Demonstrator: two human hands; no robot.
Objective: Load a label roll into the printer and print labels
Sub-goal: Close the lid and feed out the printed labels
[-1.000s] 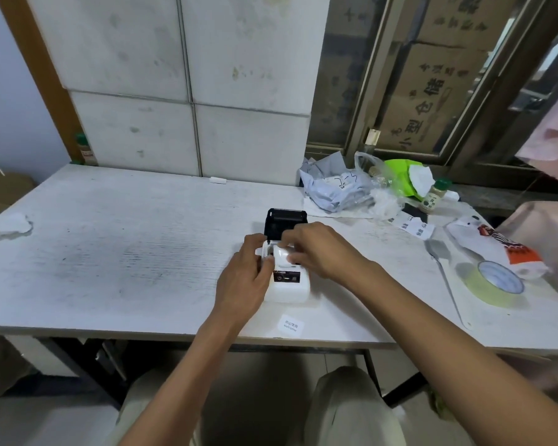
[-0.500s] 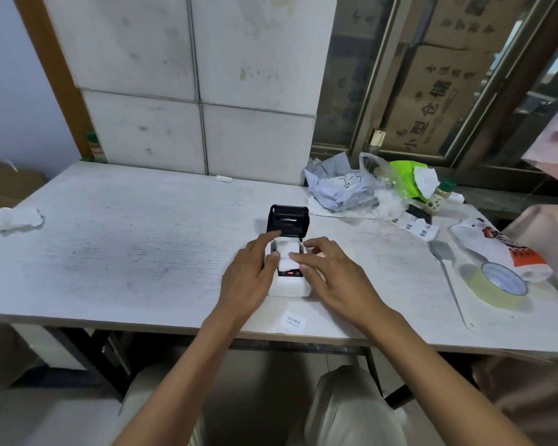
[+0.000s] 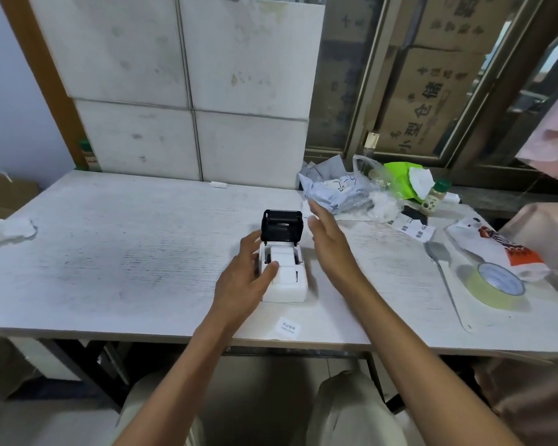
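A small white label printer (image 3: 287,286) stands near the table's front edge, its black lid (image 3: 282,225) flipped up. A white label roll (image 3: 283,256) lies in the open bay, with a strip of labels lying forward over the printer's top. My left hand (image 3: 244,278) grips the printer's left side, thumb resting on the label strip. My right hand (image 3: 331,243) hovers to the right of the lid, fingers spread and empty. A single printed label (image 3: 288,326) lies on the table in front of the printer.
At the back right lie a grey mailer bag (image 3: 331,191), clear and green plastic bags (image 3: 400,180) and a small bottle (image 3: 434,196). A tape roll (image 3: 496,286), a spoon (image 3: 438,254) and a snack packet (image 3: 496,249) lie at the right. A crumpled tissue (image 3: 8,229) lies far left.
My right hand has lifted off the printer and moved up and to the right, beside the lid. The label roll and strip are now uncovered. My left hand still holds the printer.
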